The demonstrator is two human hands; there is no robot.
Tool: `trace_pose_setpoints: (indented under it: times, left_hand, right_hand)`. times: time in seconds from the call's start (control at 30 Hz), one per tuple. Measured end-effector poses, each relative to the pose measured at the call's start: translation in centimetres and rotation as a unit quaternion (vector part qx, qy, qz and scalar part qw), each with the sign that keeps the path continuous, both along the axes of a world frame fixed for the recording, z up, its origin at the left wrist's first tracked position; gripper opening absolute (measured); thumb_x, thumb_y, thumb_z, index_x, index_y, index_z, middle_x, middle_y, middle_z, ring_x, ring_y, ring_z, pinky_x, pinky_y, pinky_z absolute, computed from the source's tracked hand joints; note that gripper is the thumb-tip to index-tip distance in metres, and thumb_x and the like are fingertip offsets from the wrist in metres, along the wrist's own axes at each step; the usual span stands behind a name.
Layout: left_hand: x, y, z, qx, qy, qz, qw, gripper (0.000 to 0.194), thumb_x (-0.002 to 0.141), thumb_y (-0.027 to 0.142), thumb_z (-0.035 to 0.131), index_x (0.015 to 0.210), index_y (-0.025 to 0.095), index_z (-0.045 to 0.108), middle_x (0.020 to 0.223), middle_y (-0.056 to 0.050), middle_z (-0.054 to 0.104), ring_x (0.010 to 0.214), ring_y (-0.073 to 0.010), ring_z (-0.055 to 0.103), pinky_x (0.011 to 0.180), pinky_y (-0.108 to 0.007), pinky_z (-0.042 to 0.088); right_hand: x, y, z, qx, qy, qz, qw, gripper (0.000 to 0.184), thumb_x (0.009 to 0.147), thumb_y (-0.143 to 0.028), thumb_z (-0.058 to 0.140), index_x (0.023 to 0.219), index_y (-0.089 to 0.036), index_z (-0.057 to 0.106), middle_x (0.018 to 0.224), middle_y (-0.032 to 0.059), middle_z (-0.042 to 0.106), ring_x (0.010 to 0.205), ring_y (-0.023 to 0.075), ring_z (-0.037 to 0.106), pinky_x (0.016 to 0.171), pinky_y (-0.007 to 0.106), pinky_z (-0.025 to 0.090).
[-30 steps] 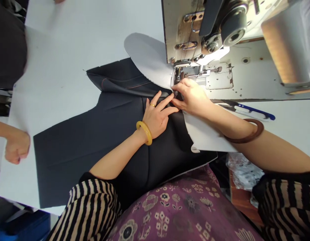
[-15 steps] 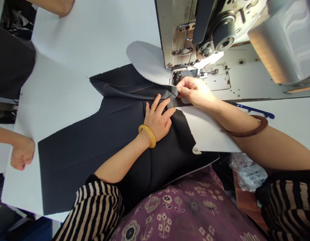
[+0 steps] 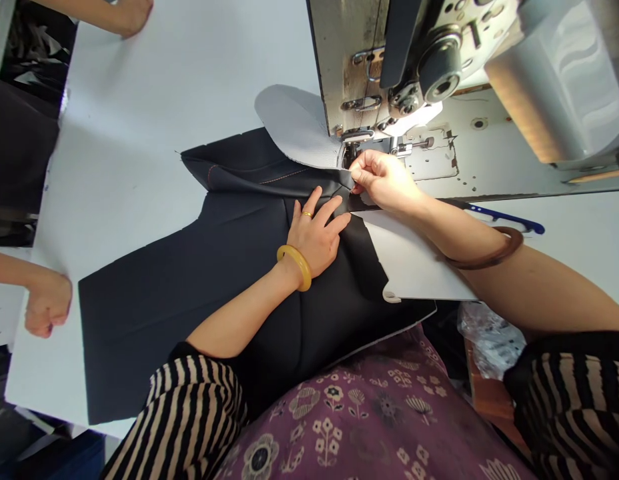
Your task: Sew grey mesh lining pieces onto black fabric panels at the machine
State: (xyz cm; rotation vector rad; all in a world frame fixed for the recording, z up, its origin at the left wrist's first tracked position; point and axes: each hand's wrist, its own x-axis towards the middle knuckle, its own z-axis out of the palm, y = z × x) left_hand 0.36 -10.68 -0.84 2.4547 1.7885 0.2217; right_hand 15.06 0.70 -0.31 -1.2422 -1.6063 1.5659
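So, far left there's a co-worker's fist [image 3: 49, 303] resting by the white desk's [image 3: 189, 60] edge, plus another co-worker's hand [image 3: 134, 15] up top. Next comes the big black material [image 3: 154, 293], lying across the desk from near that fist right up to the sewing machine [image 3: 334, 53], its near side draping toward the wearer's lap.

Progress-wise, one orange stitch line [image 3: 284, 177] is already in the folded upper part. The long outer edges look raw, no seam I can make out. A pale grey piece [image 3: 294, 127] sits against the fold, its rounded end loose; can't tell how much of it is joined, if any. I'd call it partly sewn.

The left hand [image 3: 317, 237] is spread wide and flat on the black material, not gripping. Just beside the needle area, the right hand [image 3: 387, 180] has its fingers pinched narrow on the black material's folded edge. Further right there's a blue-handled tool [image 3: 509, 217], and below the desk, some clear plastic [image 3: 489, 340].
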Motion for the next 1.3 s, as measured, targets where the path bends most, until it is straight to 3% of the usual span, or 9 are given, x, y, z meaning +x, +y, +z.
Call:
trace_pose_setpoints:
  times: [0.17,0.37,0.5,0.6,0.77,0.87,1.03,1.13,1.3]
  left_hand:
    - [-2.7,3.7,1.2,0.08,-0.034,-0.008,0.996,0.035,0.088,0.01,0.041,0.114,0.017,0.063,0.122,-0.011,0.063,0.119,-0.0236,0.056,0.103,-0.038,0.046]
    - [-4.4,11.1,3.3,0.072,0.047,-0.124,0.989,0.025,0.091,0.015,0.045,0.103,0.021,0.067,0.122,-0.008,0.064,0.126,-0.0293,0.05,0.108,-0.048,0.036]
    - [-4.6,13.0,3.9,-0.002,0.081,-0.187,0.979,0.025,0.084,0.008,0.049,0.096,0.02,0.069,0.111,-0.005,0.068,0.118,-0.0253,0.057,0.102,-0.04,0.042]
    - [-4.9,12.7,4.8,-0.009,0.132,-0.209,0.969,0.035,0.084,0.007,0.047,0.109,0.021,0.066,0.119,-0.004,0.067,0.104,-0.0214,0.061,0.085,-0.033,0.046]
    - [-4.3,11.2,7.5,-0.002,0.28,-0.262,0.923,0.046,0.087,0.002,0.032,0.113,0.021,0.064,0.108,-0.004,0.069,0.101,-0.0235,0.057,0.069,-0.034,0.037]
    - [-3.5,10.3,9.6,-0.052,0.305,-0.227,0.924,0.031,0.084,0.011,0.043,0.099,0.02,0.068,0.086,-0.007,0.067,0.099,-0.0263,0.057,0.061,-0.034,0.029]
    - [-3.5,10.9,11.8,-0.272,0.191,-0.116,0.936,0.014,0.073,0.018,0.051,0.074,0.019,0.065,0.061,0.001,0.053,0.062,-0.0133,0.049,0.057,-0.027,0.026]
    - [-4.3,11.9,11.5,-0.325,0.095,-0.094,0.936,0.02,0.076,0.031,0.052,0.079,0.017,0.067,0.06,0.005,0.052,0.064,-0.0102,0.049,0.062,-0.022,0.029]
    - [-4.3,12.1,10.3,-0.315,0.033,-0.01,0.949,0.029,0.079,0.04,0.05,0.068,0.015,0.061,0.058,0.005,0.043,0.058,-0.0077,0.043,0.062,-0.021,0.029]
  right_hand:
    - [0.0,0.2,-1.0,0.088,-0.04,0.024,0.995,0.024,0.09,-0.006,0.046,0.072,-0.021,0.041,0.066,-0.0037,0.047,0.062,0.0095,0.048,0.064,0.024,0.039]
    - [0.2,-0.2,-0.7,0.261,-0.077,0.057,0.961,0.02,0.083,-0.009,0.046,0.071,-0.024,0.038,0.067,-0.0012,0.048,0.064,0.0141,0.043,0.069,0.029,0.038]
    - [-0.6,-1.2,-1.4,0.181,-0.011,0.017,0.983,0.013,0.086,-0.028,0.052,0.079,-0.024,0.043,0.07,-0.0021,0.049,0.064,0.0137,0.044,0.068,0.029,0.039]
    - [-1.9,-1.9,-2.1,0.093,0.038,-0.013,0.995,0.03,0.073,-0.032,0.069,0.089,-0.025,0.045,0.072,-0.0048,0.049,0.065,0.0128,0.045,0.068,0.028,0.041]
    - [-2.2,-1.3,-1.7,0.087,0.105,0.071,0.988,0.021,0.068,-0.023,0.064,0.088,-0.02,0.062,0.084,-0.0024,0.058,0.083,0.0157,0.053,0.084,0.031,0.042]
    - [-1.3,-0.5,-0.9,0.024,0.123,0.135,0.983,0.018,0.065,-0.024,0.069,0.083,-0.018,0.067,0.08,-0.0028,0.06,0.081,0.0153,0.054,0.081,0.03,0.042]
    - [-0.7,-0.2,-0.5,-0.104,0.14,0.151,0.973,0.017,0.06,-0.024,0.077,0.067,-0.017,0.063,0.068,-0.003,0.057,0.068,0.0127,0.052,0.068,0.027,0.041]
    - [-0.9,-0.5,-0.6,-0.147,0.175,0.149,0.962,0.024,0.058,-0.028,0.08,0.075,-0.018,0.066,0.075,-0.0021,0.06,0.071,0.0132,0.054,0.069,0.027,0.042]
    - [-1.1,-0.7,-0.9,-0.095,0.179,0.112,0.973,0.035,0.063,-0.041,0.082,0.066,-0.017,0.057,0.07,-0.0039,0.051,0.067,0.0088,0.044,0.065,0.024,0.037]
